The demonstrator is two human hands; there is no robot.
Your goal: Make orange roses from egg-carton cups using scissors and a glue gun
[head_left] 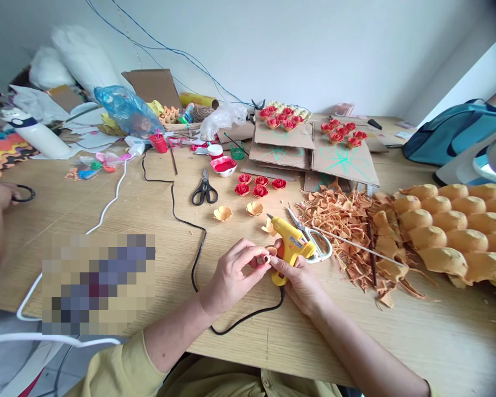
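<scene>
We judged the curled piece [265, 259] light, fragile and best rim-held, left hand [233, 270] pinching it, right hand [303, 282] clasping the glue gun [290, 241].

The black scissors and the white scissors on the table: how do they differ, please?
The black scissors have dark handles; the white scissors have pale ones. The black scissors point almost straight away from the wearer; the white scissors slant away to the left. The black scissors lie in full view; the white scissors are partly hidden by the yellow glue gun. Both have metal blades and lie on the table.
</scene>
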